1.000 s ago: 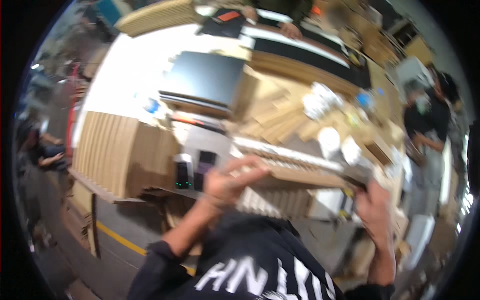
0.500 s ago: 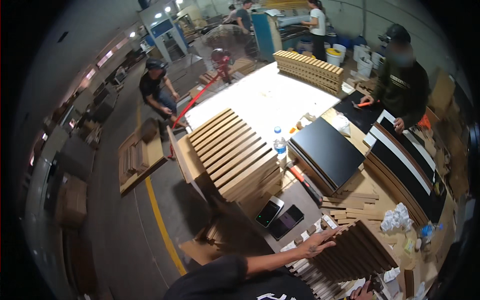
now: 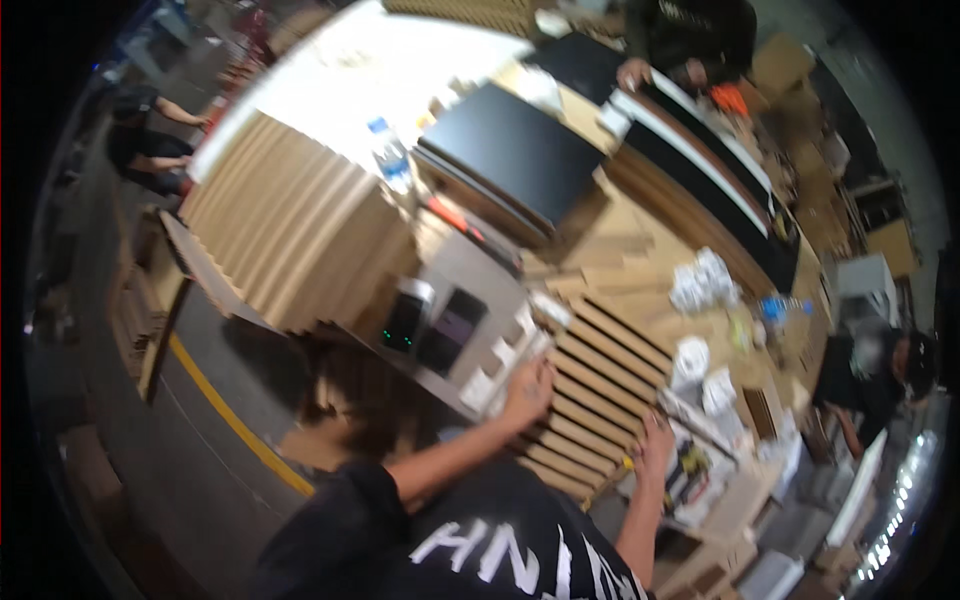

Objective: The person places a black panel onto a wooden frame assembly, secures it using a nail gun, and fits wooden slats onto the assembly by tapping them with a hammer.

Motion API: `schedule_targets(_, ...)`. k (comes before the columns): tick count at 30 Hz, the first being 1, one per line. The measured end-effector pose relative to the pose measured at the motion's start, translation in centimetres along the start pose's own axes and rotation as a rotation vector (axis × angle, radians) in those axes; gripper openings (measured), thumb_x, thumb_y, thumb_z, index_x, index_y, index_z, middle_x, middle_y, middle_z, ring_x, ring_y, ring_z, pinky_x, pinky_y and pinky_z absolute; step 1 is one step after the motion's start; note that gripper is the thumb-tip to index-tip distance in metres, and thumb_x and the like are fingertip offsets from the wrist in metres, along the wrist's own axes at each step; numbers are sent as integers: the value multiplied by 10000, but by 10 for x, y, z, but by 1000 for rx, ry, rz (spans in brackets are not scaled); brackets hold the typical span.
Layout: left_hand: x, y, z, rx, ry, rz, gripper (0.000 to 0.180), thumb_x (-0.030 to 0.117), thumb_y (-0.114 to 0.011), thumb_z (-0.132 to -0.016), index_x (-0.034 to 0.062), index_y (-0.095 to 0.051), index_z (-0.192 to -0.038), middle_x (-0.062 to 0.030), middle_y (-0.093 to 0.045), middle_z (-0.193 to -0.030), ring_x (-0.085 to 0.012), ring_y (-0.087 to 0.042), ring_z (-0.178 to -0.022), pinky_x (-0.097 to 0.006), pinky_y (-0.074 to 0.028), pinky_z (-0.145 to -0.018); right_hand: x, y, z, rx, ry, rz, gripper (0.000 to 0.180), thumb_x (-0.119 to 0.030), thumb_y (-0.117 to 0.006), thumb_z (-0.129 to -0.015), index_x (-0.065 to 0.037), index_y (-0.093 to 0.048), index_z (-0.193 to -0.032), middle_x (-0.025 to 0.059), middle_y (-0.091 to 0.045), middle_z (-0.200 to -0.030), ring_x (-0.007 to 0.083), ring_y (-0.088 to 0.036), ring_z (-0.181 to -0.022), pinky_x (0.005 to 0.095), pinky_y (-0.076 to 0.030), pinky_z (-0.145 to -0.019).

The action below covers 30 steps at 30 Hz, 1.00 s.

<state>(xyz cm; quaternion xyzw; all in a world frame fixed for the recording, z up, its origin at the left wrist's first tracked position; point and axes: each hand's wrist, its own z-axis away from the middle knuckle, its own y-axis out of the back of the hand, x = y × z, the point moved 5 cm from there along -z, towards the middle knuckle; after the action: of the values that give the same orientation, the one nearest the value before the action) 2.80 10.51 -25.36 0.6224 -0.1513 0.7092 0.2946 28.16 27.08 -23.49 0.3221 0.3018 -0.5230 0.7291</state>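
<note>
A slatted wooden panel [image 3: 606, 385] lies in front of me with light strips and dark gaps facing up. My left hand [image 3: 530, 392] grips its left edge, fingers closed against the ends of the strips. At the opposite edge my right hand [image 3: 653, 442] is closed on the panel too, its fingers partly blurred. A small yellow thing shows beside the right hand, too smeared to name. Beyond my left hand two phones [image 3: 453, 330] rest on a grey board, one with green lights.
A tall stack of slatted panels [image 3: 290, 220] stands at the left. Dark flat boards [image 3: 515, 150], a water bottle [image 3: 390, 155] and an orange-handled hammer [image 3: 455, 215] lie further off. Crumpled white paper [image 3: 703, 280] and tools [image 3: 690, 475] are at the right. Other people work around the bench.
The slatted panel has gone from tilted up to lying flatter, strips upward. My right hand has moved from a dark tool to the panel's edge. The view has swung right and down.
</note>
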Motion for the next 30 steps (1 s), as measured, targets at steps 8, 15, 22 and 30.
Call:
schedule_targets(8, 11, 31, -16, 110, -234, -365, 455, 51, -500, -833, -99, -504, -1263, -316, -524, -1219, -482, -473, -1146, -547, -378, -991, 18, -7, -10, 93, 87, 142, 154, -153, -676, -938, -10, -637, -980, -14, -508, -644, 69, -406, -447, 254, -326, -394)
schedule_targets(15, -38, 88, -21, 150, 55, -106, 346, 109, -533, -964, -53, -570, -1268, -205, -675, -1103, -232, -672, -984, -327, -535, -835, 17, 35, 16, 116, -6, 175, 237, -219, -615, -981, 12, -611, -1032, 5, -483, -685, 97, -438, -498, 252, -342, -420)
schedule_targets(22, -49, -7, -24, 14, -158, -97, 416, 169, -623, -934, -32, -577, -1295, -270, -659, -1060, -376, -667, -906, -396, -515, -815, 15, 6, -9, 65, 19, 177, 254, -258, -602, -992, -40, -559, -871, 12, -463, -656, 104, -451, -502, 259, -360, -420)
schedule_targets(30, -33, -7, -22, -2, -42, -33, 372, 156, -642, -928, 24, -633, -1276, -202, -655, -889, -331, -645, -778, -370, -508, -739, 16, 14, -31, 19, 2, 199, 278, -241, -598, -997, -48, -505, -819, 35, -495, -680, 109, -467, -503, 263, -366, -409)
